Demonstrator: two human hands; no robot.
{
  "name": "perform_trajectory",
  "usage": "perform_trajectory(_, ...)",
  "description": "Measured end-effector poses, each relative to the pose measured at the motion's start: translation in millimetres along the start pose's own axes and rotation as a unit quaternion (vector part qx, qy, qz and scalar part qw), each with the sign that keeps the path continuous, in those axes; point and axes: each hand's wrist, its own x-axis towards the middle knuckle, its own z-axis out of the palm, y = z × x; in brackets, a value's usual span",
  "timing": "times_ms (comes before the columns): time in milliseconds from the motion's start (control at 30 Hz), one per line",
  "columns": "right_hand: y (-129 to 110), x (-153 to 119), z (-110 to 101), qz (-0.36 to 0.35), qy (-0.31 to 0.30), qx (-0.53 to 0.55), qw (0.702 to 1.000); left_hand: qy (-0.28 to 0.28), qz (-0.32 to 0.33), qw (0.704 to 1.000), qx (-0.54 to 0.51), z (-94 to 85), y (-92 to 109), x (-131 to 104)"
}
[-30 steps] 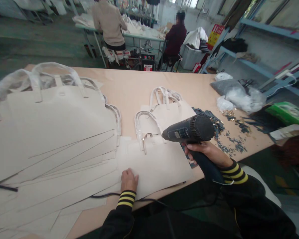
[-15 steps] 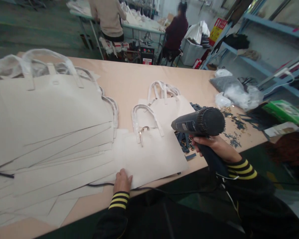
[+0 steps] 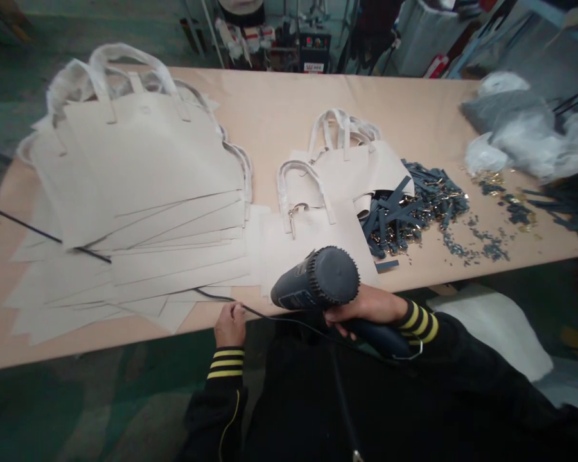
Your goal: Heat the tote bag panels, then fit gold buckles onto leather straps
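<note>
Over the bench's near edge, the right hand grips a dark heat gun.
Its forearm reaches in from the right, the tapered nozzle pointing left, the round, toothed-rim back end tilted up; the left hand curls beside a thin black cord, whether holding anything I cannot tell. Beyond the gun lies a flat, smooth cream bag with looped handles, beside heaped dark strips.

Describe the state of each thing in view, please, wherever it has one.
Heat gun: gripped in right hand; on/off unclear.
Left hand: curled, at edge of table; grip unclear.
Large bags: stacked, fanned out.
Their handles: wrapped in clear film.
Dark straps: heaped loosely.
Cord: slack, curving.
</note>
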Motion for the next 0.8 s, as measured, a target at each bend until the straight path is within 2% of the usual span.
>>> perform_trajectory(67,3.9,-4.0,1.7,0.015,-0.005,-0.005,1.000,0.016,-0.001,1.000,-0.011,-2.5,-0.1,2.2)
perform_trajectory(133,7.8,-16.4,-1.3,0.021,0.026,-0.008,0.999,0.022,0.008,0.999,-0.023,-2.1,4.1,8.9)
perform_trajectory(233,8.4,-39.5,-10.9,0.018,0.115,-0.027,0.993,0.019,0.037,0.999,-0.031,3.9,20.5,28.4)
perform_trajectory(333,-2.7,-54.3,-22.6,-0.006,0.225,-0.058,0.973,0.007,0.066,0.998,-0.017,15.2,45.6,55.8)
perform_trajectory(400,-16.1,-54.8,-31.8,-0.035,0.308,-0.052,0.949,0.000,0.073,0.997,0.005,24.1,62.1,73.8)
perform_trajectory(467,-31.5,-47.6,-42.9,-0.076,0.358,-0.025,0.930,-0.005,0.068,0.997,0.033,31.8,74.7,88.0)
perform_trajectory(567,-52.0,-27.1,-61.1,-0.115,0.360,-0.003,0.926,-0.014,0.057,0.995,0.075,37.4,83.8,99.7)
perform_trajectory(667,-64.8,-6.1,-74.9,-0.104,0.364,-0.012,0.926,-0.030,0.054,0.993,0.104,35.4,86.0,102.8)
perform_trajectory(733,-69.0,-0.1,-79.0,-0.099,0.368,-0.014,0.924,-0.040,0.054,0.991,0.117,31.6,87.4,102.7)
perform_trajectory(800,-69.2,-5.3,-78.4,-0.102,0.371,-0.012,0.923,-0.048,0.052,0.990,0.126,26.8,90.1,102.0)
